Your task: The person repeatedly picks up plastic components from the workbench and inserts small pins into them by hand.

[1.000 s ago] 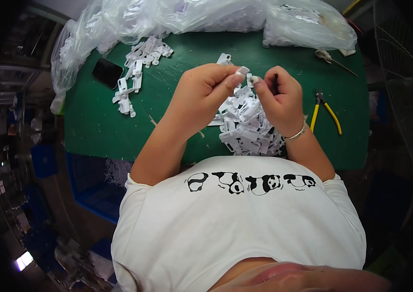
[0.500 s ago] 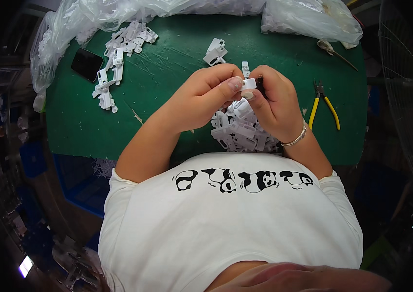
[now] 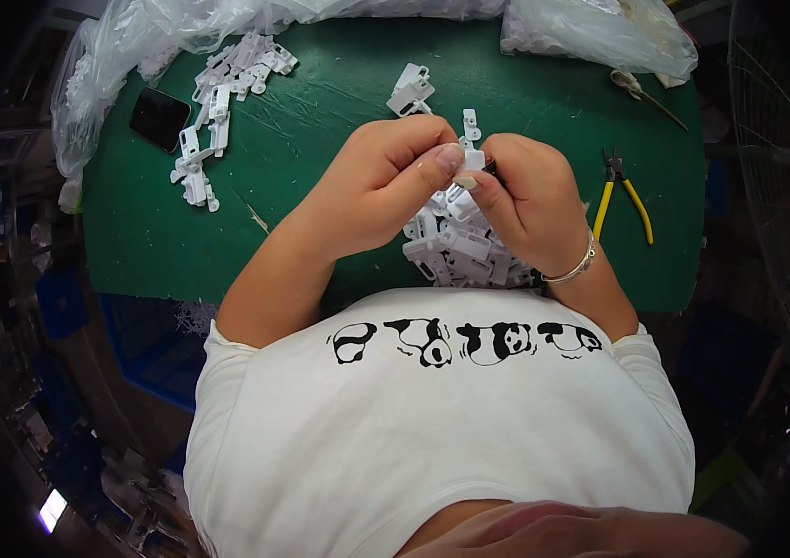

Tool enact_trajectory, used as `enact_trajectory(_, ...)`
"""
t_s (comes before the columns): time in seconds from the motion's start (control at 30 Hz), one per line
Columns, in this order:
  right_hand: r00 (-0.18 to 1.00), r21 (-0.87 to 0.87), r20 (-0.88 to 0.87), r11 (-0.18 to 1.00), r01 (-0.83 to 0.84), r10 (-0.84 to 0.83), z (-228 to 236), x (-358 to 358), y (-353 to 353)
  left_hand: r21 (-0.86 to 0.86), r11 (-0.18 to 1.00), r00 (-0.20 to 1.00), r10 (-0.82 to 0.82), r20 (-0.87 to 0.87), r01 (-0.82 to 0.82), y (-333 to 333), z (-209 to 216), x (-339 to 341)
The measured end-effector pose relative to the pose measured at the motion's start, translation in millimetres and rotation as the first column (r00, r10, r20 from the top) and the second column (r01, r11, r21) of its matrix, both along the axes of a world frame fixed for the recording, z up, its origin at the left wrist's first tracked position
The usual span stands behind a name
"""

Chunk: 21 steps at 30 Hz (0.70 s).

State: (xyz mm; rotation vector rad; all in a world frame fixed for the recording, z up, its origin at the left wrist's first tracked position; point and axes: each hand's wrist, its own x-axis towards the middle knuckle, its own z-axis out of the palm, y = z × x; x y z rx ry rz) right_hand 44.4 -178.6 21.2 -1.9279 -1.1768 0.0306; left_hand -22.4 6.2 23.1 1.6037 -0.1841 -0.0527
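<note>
Between my two hands is a small white plastic part, pinched from both sides. My left hand is closed, thumb and fingers gripping its left edge. My right hand is closed on the other side, its thumb beside the part and a small dark piece showing at the fingers. Most of the held part is hidden by the fingers. Just beyond it is a narrow white piece with round holes. Below my hands, close to my shirt, lies a pile of white plastic parts.
On the green table lie yellow-handled cutters at right and a thin pointed tool beyond. A black phone and more white parts are at left. Stuffed clear plastic bags line the far edge.
My right hand has shifted slightly right and down, and less of the dark piece shows by its fingers. Both hands keep their pinch on the white part.
</note>
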Motion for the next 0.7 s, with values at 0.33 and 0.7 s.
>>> enact_trajectory(0.33, 1.0, -0.047, 0.026, 0.999, -0.011, 0.013, -0.1, 1.9, -1.3, -0.092, 0.995, 0.995, 0.017, -0.1, -0.027, -4.3, -2.1, -1.8)
enact_trajectory(0.7, 0.999, 0.119, -0.005, 0.992, -0.04, 0.041, 1.4, 4.1, -3.1, -0.242, 0.97, 0.986, -0.035, -0.163, -0.006, -1.5, -0.5, -2.7)
